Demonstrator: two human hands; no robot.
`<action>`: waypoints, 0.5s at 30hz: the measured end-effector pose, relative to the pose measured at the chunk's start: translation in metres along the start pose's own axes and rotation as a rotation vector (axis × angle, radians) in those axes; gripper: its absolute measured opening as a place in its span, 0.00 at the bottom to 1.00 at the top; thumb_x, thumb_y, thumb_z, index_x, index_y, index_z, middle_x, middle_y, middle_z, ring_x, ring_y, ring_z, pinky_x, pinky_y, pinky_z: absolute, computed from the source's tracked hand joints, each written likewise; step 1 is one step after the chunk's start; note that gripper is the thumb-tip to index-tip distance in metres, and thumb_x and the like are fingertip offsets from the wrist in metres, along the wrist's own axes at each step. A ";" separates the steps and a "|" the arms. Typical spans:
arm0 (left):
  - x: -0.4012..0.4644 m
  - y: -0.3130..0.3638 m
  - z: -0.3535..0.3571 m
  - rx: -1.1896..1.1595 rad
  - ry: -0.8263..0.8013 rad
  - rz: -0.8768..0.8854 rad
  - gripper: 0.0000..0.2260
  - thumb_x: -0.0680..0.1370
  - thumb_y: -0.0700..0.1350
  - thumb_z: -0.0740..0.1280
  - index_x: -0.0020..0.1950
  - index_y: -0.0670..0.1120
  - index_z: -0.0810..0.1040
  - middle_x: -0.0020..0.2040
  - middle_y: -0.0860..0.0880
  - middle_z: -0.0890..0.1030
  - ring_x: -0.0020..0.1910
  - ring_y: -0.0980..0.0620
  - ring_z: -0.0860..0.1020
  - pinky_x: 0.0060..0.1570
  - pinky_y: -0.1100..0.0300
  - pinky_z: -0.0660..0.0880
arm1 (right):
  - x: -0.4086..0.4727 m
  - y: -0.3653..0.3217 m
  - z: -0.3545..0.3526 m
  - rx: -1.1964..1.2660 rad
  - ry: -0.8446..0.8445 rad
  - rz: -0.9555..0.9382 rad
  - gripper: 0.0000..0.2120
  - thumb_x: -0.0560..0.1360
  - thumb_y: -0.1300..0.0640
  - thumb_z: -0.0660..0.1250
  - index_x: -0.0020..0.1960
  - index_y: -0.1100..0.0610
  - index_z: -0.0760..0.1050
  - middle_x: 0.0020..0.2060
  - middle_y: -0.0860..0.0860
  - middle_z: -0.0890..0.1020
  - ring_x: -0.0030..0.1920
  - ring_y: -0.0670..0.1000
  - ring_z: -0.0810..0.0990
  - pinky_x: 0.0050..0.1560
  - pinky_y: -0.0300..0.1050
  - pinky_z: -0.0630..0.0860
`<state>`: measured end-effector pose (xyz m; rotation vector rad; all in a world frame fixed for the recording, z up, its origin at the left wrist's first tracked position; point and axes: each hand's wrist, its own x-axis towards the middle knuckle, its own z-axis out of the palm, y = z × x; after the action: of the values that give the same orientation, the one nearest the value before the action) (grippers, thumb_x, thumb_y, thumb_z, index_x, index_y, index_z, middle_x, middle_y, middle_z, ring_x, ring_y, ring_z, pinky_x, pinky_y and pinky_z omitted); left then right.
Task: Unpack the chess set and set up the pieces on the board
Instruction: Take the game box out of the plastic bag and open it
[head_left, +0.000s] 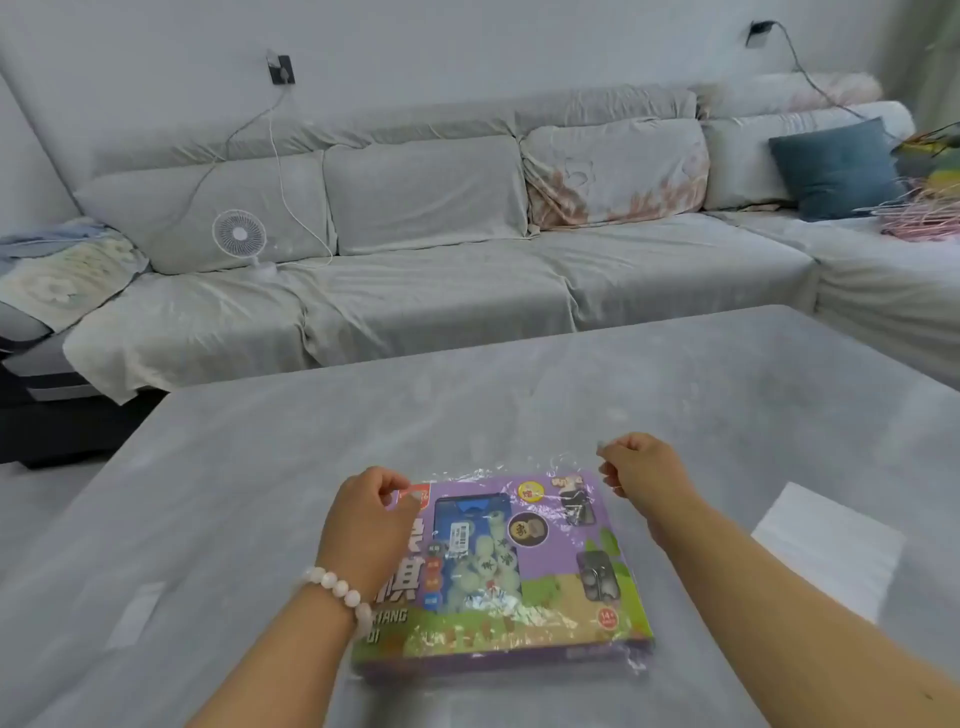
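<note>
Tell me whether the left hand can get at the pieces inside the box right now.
Probably not: the box is closed and under plastic wrap, which the left hand pinches.

Purple chess box (550, 525), grey table (519, 405), blue cushion (836, 166), white bracelet (335, 587).

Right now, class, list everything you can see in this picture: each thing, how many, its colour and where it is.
chess set box: one, purple, plastic-wrapped, on table near person
table: one, grey, foreground
sofa: one, light grey, behind table
fan: one, white, on sofa left
blue cushion: one, sofa right
wall sockets: two, dark, with cables
bracelet: one, pale beads, left wrist
left hand: fingers at box's far left corner
right hand: fingers pinch wrap at far right corner
</note>
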<state>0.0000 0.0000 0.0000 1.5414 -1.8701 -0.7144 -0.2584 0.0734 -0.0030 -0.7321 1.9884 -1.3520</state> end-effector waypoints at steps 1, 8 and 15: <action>-0.006 -0.003 -0.005 -0.015 -0.007 -0.033 0.03 0.76 0.47 0.65 0.48 0.50 0.74 0.49 0.49 0.78 0.42 0.54 0.77 0.36 0.62 0.73 | -0.004 0.004 -0.002 0.014 0.015 0.013 0.09 0.76 0.59 0.64 0.37 0.58 0.72 0.33 0.54 0.77 0.32 0.51 0.74 0.43 0.47 0.72; -0.033 -0.034 -0.022 -0.016 -0.041 -0.222 0.15 0.76 0.44 0.65 0.62 0.44 0.74 0.60 0.45 0.77 0.54 0.47 0.76 0.49 0.59 0.71 | -0.022 0.016 -0.010 -0.040 -0.035 0.117 0.05 0.77 0.66 0.60 0.45 0.59 0.73 0.36 0.56 0.76 0.34 0.54 0.75 0.36 0.46 0.74; -0.040 -0.041 -0.020 -0.070 -0.149 -0.329 0.15 0.77 0.44 0.64 0.62 0.43 0.74 0.55 0.45 0.79 0.48 0.47 0.77 0.47 0.58 0.73 | -0.025 0.024 -0.007 -0.237 -0.064 0.195 0.10 0.75 0.64 0.62 0.37 0.55 0.70 0.39 0.56 0.77 0.39 0.57 0.76 0.43 0.48 0.78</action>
<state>0.0474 0.0310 -0.0205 1.8149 -1.6899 -1.0563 -0.2490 0.1037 -0.0190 -0.6578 2.1294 -0.9803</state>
